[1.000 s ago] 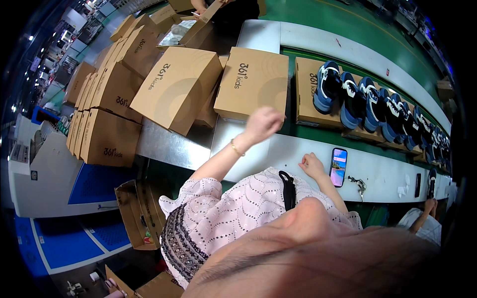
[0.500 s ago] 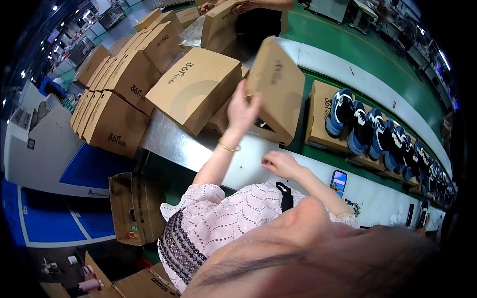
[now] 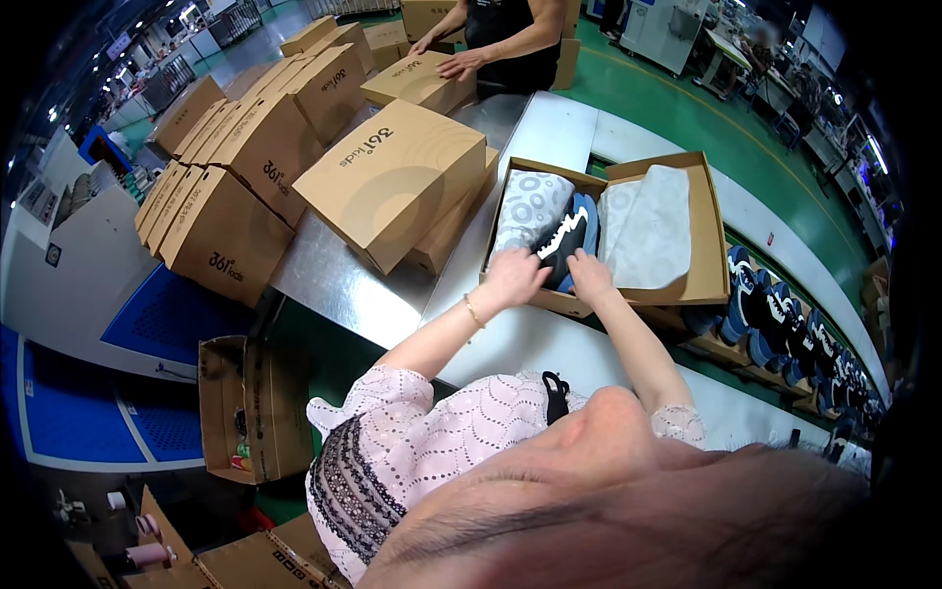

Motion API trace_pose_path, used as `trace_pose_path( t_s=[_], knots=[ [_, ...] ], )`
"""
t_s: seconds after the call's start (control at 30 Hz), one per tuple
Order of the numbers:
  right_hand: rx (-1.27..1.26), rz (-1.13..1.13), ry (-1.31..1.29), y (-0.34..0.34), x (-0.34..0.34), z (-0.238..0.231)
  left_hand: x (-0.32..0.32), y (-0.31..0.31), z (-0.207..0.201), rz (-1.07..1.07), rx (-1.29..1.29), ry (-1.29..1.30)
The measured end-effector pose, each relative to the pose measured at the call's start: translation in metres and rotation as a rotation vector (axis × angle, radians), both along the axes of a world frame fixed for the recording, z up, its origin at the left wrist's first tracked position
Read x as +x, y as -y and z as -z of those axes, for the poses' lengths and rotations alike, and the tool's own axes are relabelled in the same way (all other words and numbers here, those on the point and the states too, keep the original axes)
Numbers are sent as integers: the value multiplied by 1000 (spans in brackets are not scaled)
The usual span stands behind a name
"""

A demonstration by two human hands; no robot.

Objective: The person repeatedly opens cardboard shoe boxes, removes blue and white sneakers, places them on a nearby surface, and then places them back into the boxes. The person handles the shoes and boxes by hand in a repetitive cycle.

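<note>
An open cardboard shoebox (image 3: 551, 302) sits in front of me, its lid folded back to the right. A dark sports shoe (image 3: 564, 243) with white laces and a blue edge lies in it. Beside the shoe, on the left, is a bundle in grey-white patterned paper (image 3: 530, 204); what it wraps is hidden. My left hand (image 3: 515, 277) holds the shoe's near end with bent fingers. On the other side of that end my right hand (image 3: 591, 279) grips it too. A sheet of white paper (image 3: 648, 228) covers the inside of the lid.
Closed shoeboxes (image 3: 392, 177) are stacked at my left on a metal tabletop (image 3: 343, 294). More boxes (image 3: 235, 221) stand in rows farther left. Across the table a co-worker's hands (image 3: 463, 65) rest on another box. A row of dark sports shoes (image 3: 775, 319) runs along the right.
The shoebox lid, raised earlier beside my left hand, now lies opened to the right. Both my hands have moved to the shoe. The co-worker's box has gone from upright to flat.
</note>
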State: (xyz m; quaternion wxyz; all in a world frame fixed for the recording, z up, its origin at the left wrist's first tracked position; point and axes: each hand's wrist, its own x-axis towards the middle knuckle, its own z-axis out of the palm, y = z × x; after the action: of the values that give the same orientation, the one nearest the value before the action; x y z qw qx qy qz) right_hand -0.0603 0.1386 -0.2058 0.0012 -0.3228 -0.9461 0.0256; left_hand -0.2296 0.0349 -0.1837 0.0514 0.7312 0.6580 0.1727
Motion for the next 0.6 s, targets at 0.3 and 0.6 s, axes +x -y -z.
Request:
trace_pose_path(
  t_s=[0.3,0.6],
  knots=[
    [11,-352,309,-16,-46,16,-16,17,29,151,-34,24],
    [-224,400,-1055,-60,-5,-57,-23,-5,39,-220,30,-320]
  ],
)
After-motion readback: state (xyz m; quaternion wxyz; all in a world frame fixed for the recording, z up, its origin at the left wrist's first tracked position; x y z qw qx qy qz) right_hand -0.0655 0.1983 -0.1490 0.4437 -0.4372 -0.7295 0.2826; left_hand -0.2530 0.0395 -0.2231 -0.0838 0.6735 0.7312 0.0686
